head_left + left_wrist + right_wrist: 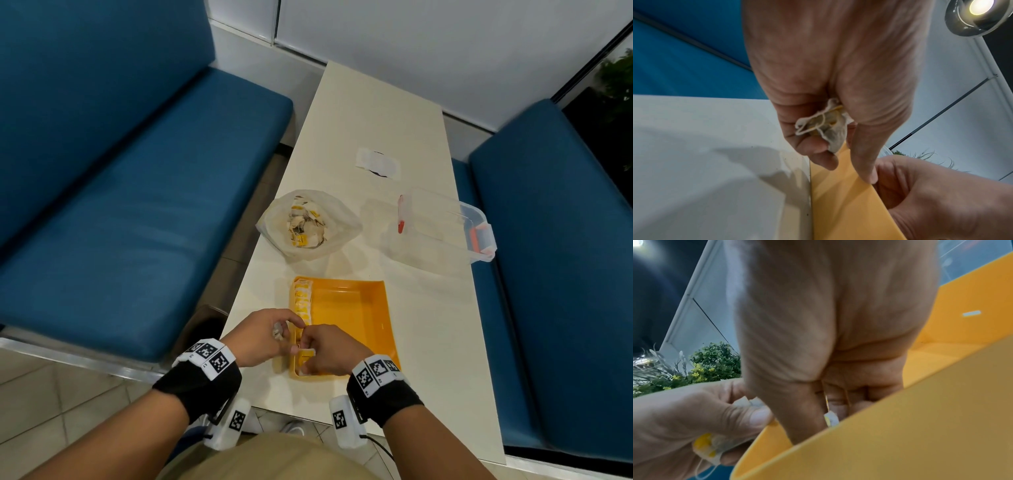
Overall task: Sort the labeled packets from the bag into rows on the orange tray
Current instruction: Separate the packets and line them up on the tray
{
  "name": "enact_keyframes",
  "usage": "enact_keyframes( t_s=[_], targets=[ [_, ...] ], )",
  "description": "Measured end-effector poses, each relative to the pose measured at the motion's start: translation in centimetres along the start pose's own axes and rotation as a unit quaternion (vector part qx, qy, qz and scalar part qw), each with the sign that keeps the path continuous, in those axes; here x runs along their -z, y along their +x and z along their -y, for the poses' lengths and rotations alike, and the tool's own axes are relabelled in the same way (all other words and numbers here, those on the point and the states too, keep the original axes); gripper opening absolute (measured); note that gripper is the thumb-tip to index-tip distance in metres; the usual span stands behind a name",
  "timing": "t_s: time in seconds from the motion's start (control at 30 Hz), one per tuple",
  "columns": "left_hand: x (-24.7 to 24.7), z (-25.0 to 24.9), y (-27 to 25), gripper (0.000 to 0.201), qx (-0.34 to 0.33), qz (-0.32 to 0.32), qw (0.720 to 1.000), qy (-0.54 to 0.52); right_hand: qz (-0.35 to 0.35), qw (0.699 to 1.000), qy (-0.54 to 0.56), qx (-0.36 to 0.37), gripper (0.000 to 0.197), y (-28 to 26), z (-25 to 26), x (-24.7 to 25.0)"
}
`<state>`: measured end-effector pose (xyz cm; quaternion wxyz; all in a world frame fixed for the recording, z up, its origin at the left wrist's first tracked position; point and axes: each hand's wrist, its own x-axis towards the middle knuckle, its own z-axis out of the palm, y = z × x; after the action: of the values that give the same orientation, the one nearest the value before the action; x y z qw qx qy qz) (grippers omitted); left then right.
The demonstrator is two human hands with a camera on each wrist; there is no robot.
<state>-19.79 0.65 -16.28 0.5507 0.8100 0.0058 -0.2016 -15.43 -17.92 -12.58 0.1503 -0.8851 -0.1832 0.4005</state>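
Fingers gripping packets, one tray

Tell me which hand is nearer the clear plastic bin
Right. The right hand is inside the orange tray, on the clear plastic bin's side; the left hand sits beyond the tray's far edge, farther away.

Both forearms are bare. Each wrist wears a black wristband topped by white marker blocks with black square codes; white camera units hang beneath, cabled. Tan trousers.
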Motion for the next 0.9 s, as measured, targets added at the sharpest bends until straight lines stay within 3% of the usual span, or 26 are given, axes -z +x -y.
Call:
enact_keyframes(
  t_s=[0.37, 0.53, 0.67, 0.77, 0.9],
  targets=[
    [-0.1, 0.2, 0.1, 0.040, 0.008, -0.003, 1.000, -0.011, -0.088, 0.996, 0.000, -0.026, 0.055, -0.3, 0.2, -1.8],
    [-0.3, 0.2, -0.1, 0.041, 0.014, -0.005, 1.000, -0.017, -0.109, 0.990, 0.050, -0.070, 0.032, 0.1, -0.5, -1.8],
    [-0.1, -0.4, -0.6, 0.044, 0.011, -0.007, 1.000, -0.010, -0.104, 0.989, 0.082, -0.068, 0.034, 0.2, -0.4, -1.9],
    [0.6, -1.9, -1.3, 0.034, 0.057, -0.030, 0.987, -0.146, -0.143, 0.984, 0.091, -0.062, 0.026, -0.1, -0.2, -0.6],
    [1.9, -3.2, -1.5, 0.053, 0.149, -0.017, 0.912, -0.381, -0.235, 0.961, 0.143, 0.039, 0.016, -1.6, 1.5, 2.2]
  ],
)
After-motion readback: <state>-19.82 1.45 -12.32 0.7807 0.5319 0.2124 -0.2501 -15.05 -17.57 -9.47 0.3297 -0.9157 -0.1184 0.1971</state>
